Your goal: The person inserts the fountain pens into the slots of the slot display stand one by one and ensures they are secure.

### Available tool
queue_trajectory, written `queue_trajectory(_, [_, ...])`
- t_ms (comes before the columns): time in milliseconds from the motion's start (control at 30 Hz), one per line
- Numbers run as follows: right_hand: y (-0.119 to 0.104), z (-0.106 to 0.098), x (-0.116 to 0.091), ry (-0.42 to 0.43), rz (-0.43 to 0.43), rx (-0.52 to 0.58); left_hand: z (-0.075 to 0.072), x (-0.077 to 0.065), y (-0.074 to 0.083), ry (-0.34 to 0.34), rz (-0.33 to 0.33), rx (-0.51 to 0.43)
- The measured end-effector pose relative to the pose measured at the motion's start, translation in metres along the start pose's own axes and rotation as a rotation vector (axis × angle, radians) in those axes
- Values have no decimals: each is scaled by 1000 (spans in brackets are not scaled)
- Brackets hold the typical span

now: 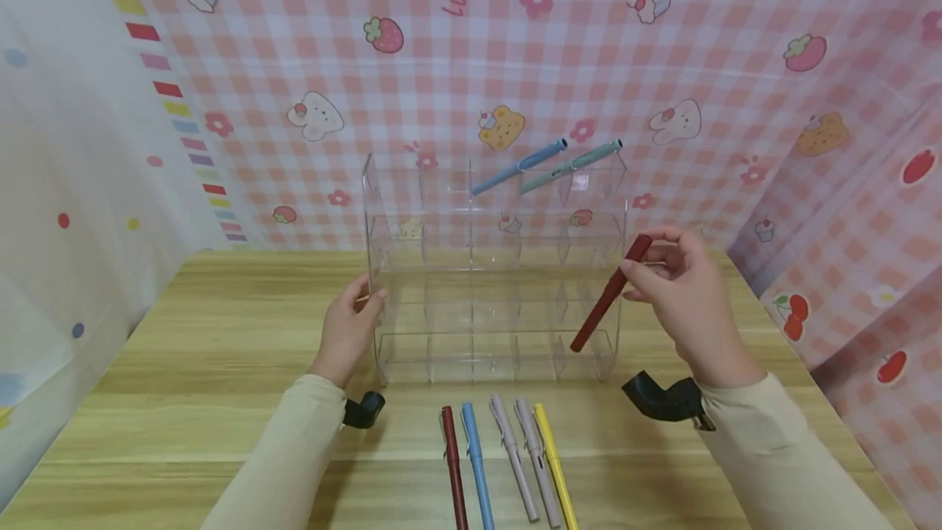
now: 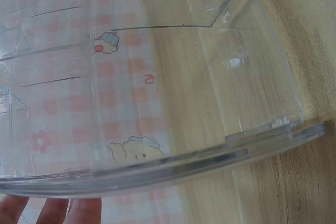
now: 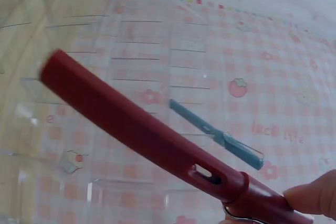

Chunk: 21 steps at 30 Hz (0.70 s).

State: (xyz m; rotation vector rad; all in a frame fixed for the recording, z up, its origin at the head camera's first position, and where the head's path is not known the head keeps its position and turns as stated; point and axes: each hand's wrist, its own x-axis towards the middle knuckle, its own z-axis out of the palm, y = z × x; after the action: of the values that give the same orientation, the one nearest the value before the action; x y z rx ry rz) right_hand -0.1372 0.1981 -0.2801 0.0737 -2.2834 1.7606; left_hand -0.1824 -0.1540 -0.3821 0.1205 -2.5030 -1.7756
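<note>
My right grip (image 1: 686, 303) pinches a dark red pen (image 1: 609, 295); my left grip (image 1: 347, 332) holds the clear rack (image 1: 449, 333) by its side. Nearer me, between both, lie five pens (image 1: 514, 456).

Eight capped pens (image 1: 609, 294) in all: two dark red pens (image 1: 454, 468), two blue pens (image 1: 478, 466), two lilac pens (image 1: 515, 458), one yellow pen (image 1: 555, 464) and one pale green pen (image 1: 572, 165). One clear acrylic rack (image 1: 495, 271), one wood-grain surface (image 1: 243, 334), two black wrist devices (image 1: 666, 399).
</note>
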Motion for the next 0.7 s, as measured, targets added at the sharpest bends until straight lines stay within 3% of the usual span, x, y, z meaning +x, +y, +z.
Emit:
queue_trajectory(267, [-14, 9, 11, 95, -58, 277, 1, 1, -1, 16, -3, 1])
queue_trajectory(500, [-20, 21, 20, 197, -65, 358, 0, 1, -2, 0, -15, -22])
queue_trajectory(700, [-21, 32, 28, 257, -120, 405, -1, 0, -1, -10, -16, -25])
